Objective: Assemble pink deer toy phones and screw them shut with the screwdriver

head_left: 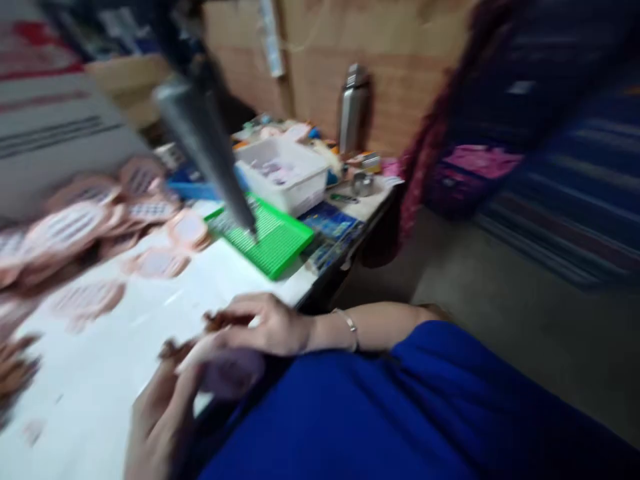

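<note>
My left hand [163, 407] and my right hand [270, 323] are close together at the near edge of the white table. Their fingers are closed on a small brown piece [177, 350] with knobbly ends, blurred and partly covered by the fingers. Below the fingers a mauve rounded piece [233, 373] hangs near the table edge; whether it is joined to the brown piece I cannot tell. A bracelet circles my right wrist.
Pink printed plaques [75, 230] lie heaped on the left, with brown pieces [15, 373] nearer. Ahead are a green tray [280, 243], a white bin [300, 180] and a steel flask [353, 113]. A grey pointed tool [205, 147] hangs over the green tray.
</note>
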A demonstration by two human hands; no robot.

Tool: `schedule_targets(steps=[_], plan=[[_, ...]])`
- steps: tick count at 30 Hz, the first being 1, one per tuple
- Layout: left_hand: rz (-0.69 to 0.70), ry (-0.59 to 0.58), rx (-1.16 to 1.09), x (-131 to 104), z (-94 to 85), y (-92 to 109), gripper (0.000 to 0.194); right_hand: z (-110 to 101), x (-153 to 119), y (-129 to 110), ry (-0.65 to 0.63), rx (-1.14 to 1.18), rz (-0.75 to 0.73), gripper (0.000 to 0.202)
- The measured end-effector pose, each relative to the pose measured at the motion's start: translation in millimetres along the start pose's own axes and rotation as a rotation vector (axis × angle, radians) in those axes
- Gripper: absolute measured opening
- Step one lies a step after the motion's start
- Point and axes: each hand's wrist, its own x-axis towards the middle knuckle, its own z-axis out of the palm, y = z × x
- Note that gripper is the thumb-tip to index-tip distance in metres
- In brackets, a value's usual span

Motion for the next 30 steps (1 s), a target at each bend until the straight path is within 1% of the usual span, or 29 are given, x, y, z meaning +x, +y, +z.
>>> schedule_targets(steps=[1,2,4,6,8,11,13,15,17,18,19,21,23,25,27,28,29,30], plan=[[-0.066,0.006,-0.076,-8,-9.3,-4,0.057,-5,1,1,0.028,0.000,-0.063,0.028],[-0.090,-0.006,-0.153,-13,-14.5,-6,0.058,-9,3,3,0.035,0.014,-0.093,0.030],[-0.084,0.011,-0.222,-15,-16.1,-9,0.056,-13,6,9,0.004,0.065,-0.087,0.035],[-0.048,0.035,-0.186,-12,-13.7,-11,0.046,-13,8,13,-0.042,0.143,-0.043,0.038],[-0.013,0.050,-0.134,-9,-13.0,-14,0.035,-11,9,14,-0.073,0.186,0.013,0.038],[0.027,0.035,-0.098,-12,-17.3,-18,0.029,-9,9,12,-0.089,0.135,0.071,0.036],[0.042,0.011,-0.079,-15,-21.4,-21,0.024,-8,8,10,-0.082,0.076,0.050,0.034],[0.055,0.005,-0.056,-18,-24.3,-26,0.021,-5,7,9,-0.072,0.015,-0.011,0.033],[0.071,0.024,-0.032,-20,-25.3,-30,0.024,-1,6,8,-0.062,-0.022,-0.058,0.034],[0.078,0.036,-0.023,-22,-25.0,-32,0.027,1,6,8,-0.061,-0.014,-0.057,0.035],[0.081,0.046,-0.019,-23,-24.4,-33,0.029,4,6,9,-0.061,0.020,-0.036,0.037],[0.075,0.081,-0.040,-24,-22.1,-34,0.030,8,6,11,-0.071,0.140,0.052,0.044],[0.051,0.097,-0.093,-25,-19.7,-33,0.027,11,6,14,-0.081,0.251,0.143,0.050],[0.023,0.074,-0.160,-27,-18.3,-31,0.027,11,6,18,-0.085,0.279,0.198,0.054],[0.015,0.046,-0.186,-28,-18.8,-29,0.026,9,6,21,-0.112,0.239,0.219,0.058],[0.021,0.043,-0.182,-30,-19.7,-29,0.024,7,6,21,-0.127,0.201,0.204,0.059],[0.034,0.047,-0.167,-31,-20.9,-28,0.022,5,6,21,-0.125,0.148,0.156,0.061],[0.052,0.049,-0.148,-32,-22.2,-27,0.020,3,6,20,-0.105,0.076,0.072,0.061]])
